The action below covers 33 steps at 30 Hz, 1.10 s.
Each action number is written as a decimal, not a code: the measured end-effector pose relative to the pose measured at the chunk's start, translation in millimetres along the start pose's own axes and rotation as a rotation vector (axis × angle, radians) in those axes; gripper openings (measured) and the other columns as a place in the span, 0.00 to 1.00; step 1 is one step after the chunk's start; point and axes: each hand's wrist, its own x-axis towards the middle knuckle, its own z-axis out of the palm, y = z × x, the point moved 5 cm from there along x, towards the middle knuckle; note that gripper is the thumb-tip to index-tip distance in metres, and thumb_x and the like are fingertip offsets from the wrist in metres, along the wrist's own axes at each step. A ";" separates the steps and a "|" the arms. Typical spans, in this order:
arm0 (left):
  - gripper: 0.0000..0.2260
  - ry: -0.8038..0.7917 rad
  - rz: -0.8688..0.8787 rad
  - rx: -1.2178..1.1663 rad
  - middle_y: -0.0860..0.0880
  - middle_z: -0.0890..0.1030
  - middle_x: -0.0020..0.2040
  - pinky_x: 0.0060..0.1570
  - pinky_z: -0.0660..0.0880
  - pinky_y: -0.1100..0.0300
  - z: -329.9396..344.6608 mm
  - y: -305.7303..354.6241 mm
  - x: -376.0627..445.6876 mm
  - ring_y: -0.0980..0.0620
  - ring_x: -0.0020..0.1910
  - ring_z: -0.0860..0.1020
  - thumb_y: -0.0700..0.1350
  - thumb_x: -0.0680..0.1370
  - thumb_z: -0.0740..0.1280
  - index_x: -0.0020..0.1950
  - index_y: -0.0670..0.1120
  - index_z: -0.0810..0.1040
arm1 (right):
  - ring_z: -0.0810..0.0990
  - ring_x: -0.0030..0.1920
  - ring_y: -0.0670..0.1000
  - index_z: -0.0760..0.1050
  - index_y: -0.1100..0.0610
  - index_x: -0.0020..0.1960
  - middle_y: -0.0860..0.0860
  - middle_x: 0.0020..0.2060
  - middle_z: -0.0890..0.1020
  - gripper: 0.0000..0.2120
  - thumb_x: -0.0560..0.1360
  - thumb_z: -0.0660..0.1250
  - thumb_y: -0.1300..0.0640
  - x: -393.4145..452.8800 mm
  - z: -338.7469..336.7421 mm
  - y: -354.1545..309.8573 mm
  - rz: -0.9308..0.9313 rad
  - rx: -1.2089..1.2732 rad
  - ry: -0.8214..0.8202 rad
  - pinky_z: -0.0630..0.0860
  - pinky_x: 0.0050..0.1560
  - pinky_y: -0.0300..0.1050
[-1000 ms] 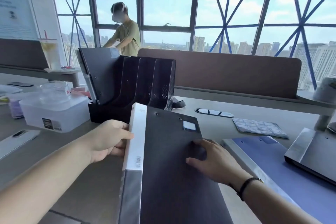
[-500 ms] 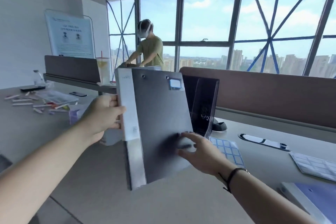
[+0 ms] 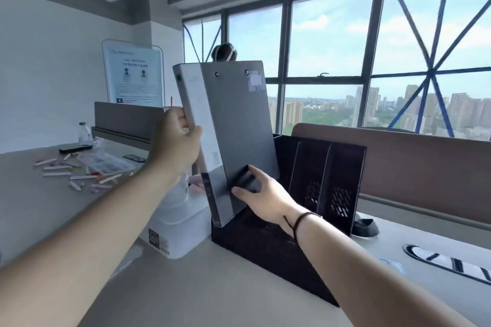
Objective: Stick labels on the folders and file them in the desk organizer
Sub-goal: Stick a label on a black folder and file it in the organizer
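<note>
I hold a dark grey folder with a white spine upright, its bottom edge at the left end of the black desk organizer. A small white label sits at the folder's top right corner. My left hand grips the spine from the left, thumb on the front. My right hand holds the lower part of the cover, fingers curled against it. The organizer's mesh dividers stand to the right, with nothing visible between them.
A white plastic box stands just left of the organizer. Loose sticks and markers lie on the desk at the far left, near a bottle. A brown desk partition runs behind. A cable slot is at the right.
The folder has been lifted from flat on the desk to upright and carried over to the organizer's left end. Both hands stayed on it.
</note>
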 end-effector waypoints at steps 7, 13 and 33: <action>0.12 -0.050 -0.005 0.077 0.54 0.84 0.49 0.53 0.80 0.48 53.5 -29.9 27.1 0.49 0.50 0.83 0.42 0.74 0.66 0.57 0.46 0.78 | 0.71 0.70 0.48 0.57 0.47 0.79 0.45 0.72 0.71 0.39 0.74 0.71 0.41 31.4 1.8 26.0 0.057 -0.006 0.012 0.67 0.64 0.37; 0.13 -0.117 -0.005 0.086 0.55 0.85 0.53 0.55 0.78 0.51 89.7 -52.2 30.9 0.53 0.51 0.82 0.41 0.76 0.66 0.60 0.48 0.77 | 0.71 0.50 0.40 0.64 0.47 0.73 0.33 0.45 0.72 0.28 0.77 0.69 0.47 35.6 0.5 52.4 0.108 0.038 0.014 0.66 0.52 0.33; 0.11 -0.060 -0.053 0.097 0.60 0.81 0.49 0.60 0.76 0.49 121.9 -95.8 31.5 0.52 0.55 0.80 0.40 0.78 0.68 0.59 0.49 0.74 | 0.70 0.70 0.46 0.55 0.48 0.79 0.44 0.71 0.71 0.39 0.75 0.70 0.42 54.7 17.3 90.6 0.126 -0.016 -0.023 0.63 0.61 0.32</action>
